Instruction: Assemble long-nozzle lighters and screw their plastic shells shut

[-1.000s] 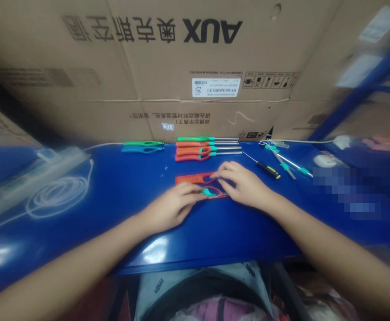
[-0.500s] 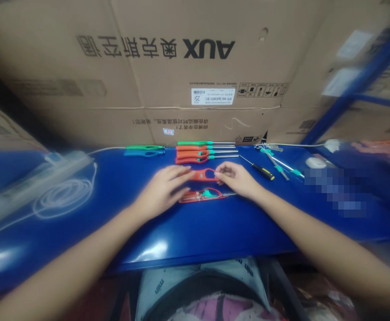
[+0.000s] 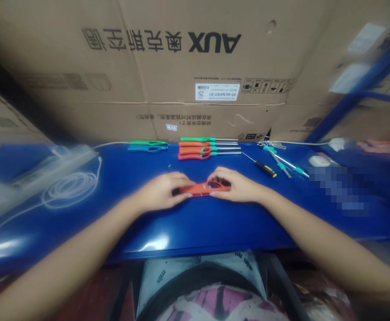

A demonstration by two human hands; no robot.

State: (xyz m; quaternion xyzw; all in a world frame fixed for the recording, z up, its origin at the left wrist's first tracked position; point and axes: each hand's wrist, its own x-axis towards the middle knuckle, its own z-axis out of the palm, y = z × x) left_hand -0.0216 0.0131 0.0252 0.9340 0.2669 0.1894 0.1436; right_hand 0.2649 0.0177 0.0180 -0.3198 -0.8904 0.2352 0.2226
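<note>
Glossy blue tabletop [image 3: 215,227] | hands [image 3: 201,189] grip smooth looped orange casing [image 3: 200,190]

Glossy blue table [image 3: 215,229]: coiled white cable [image 3: 71,189] left of left hand [image 3: 168,189]; screwdriver [image 3: 265,169] beyond right hand [image 3: 237,187], rightward.

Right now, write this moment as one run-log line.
left hand: holding orange handle, left end | right hand: holding its right end | screwdriver: lying on blue table

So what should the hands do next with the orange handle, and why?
Maybe squeeze the orange handle gently, both ends at once: the left hand holds one end, the right hand the other, and its edge is too blurry to show whether it is fully closed.
</note>
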